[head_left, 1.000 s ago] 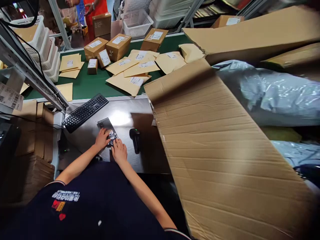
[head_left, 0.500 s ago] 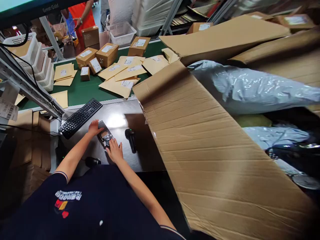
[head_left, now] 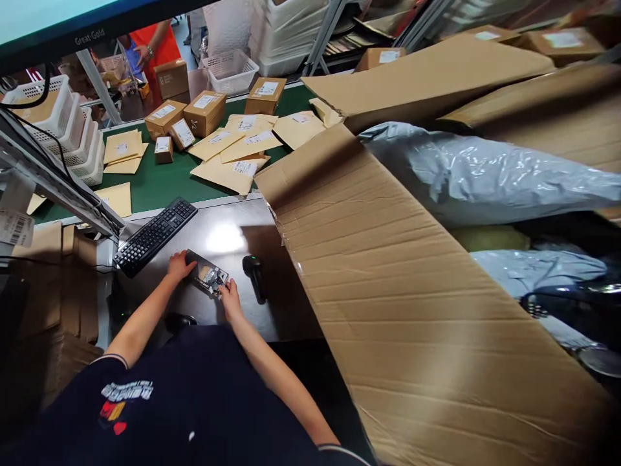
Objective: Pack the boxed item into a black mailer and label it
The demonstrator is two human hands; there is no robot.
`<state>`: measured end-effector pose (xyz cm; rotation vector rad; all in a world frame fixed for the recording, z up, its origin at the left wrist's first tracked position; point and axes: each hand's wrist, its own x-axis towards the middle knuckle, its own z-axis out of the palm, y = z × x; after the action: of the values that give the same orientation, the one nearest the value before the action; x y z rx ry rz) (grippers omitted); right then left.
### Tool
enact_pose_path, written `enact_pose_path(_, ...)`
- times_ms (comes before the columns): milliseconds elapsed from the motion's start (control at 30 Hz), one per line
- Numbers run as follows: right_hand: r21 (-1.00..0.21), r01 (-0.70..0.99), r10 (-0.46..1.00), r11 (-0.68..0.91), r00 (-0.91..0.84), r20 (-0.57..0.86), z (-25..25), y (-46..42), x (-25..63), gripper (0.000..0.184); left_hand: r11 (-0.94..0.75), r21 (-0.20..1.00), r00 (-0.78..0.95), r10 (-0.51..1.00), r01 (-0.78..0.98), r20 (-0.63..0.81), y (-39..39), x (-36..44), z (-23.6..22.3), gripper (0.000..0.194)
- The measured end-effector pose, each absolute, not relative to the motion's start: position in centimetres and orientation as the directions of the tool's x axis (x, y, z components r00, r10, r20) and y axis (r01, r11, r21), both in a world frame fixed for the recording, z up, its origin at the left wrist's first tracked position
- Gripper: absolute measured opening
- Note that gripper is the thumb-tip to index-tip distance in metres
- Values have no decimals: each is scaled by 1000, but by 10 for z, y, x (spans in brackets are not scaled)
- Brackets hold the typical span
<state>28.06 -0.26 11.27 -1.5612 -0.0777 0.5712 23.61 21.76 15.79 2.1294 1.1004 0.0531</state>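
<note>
A small dark flat packet [head_left: 207, 274] with a printed picture lies across the dark work surface [head_left: 228, 310] in front of me. My left hand [head_left: 178, 265] grips its left end, fingers curled on the edge. At the packet's right end, my right hand [head_left: 229, 295] pinches the near corner. Both hands hold the packet just above or on the surface; I cannot tell which. A black handheld scanner [head_left: 253, 274] lies just right of my right hand.
A black keyboard [head_left: 154, 234] sits left of the packet. Behind it a green belt [head_left: 160, 181] carries padded envelopes [head_left: 233, 169] and small cartons [head_left: 205, 111]. A big cardboard sheet [head_left: 412, 304] and grey plastic bags [head_left: 485, 175] fill the right. White baskets [head_left: 72, 129] stack at left. A person in orange [head_left: 158, 45] stands far back.
The packet has been turned from lengthwise to lying crosswise between my hands. My left hand slid to its left end, my right hand to its right corner. The view tilted up slightly.
</note>
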Motion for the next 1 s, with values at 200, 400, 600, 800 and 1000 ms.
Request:
enact_pose_path(200, -906, -422, 338, -33, 848, -407, 109, 10, 298, 46, -216, 797, 650, 712, 564, -267, 207, 216, 155, 62)
enact_pose_path(400, -924, -375, 256, -77, 888, -382, 122, 3, 303, 64, -58, 912, 638, 733, 407, -238, 198, 203, 163, 56)
enact_pose_path(600, -975, -203, 236, -95, 947, -220, 153, 6, 328, 51, 40, 948, 584, 779, 317, -228, 169, 193, 173, 47)
enact_pose_path(800, -976, -218, 360, -2, 911, -204, 187, 8, 344, 72, 11, 970, 553, 820, 242, -147, 163, 186, 205, 54)
enact_pose_path(1000, -977, -203, 468, 64, 871, -150, 234, -5, 344, 60, 88, 982, 532, 830, 168, -166, 163, 181, 239, 64)
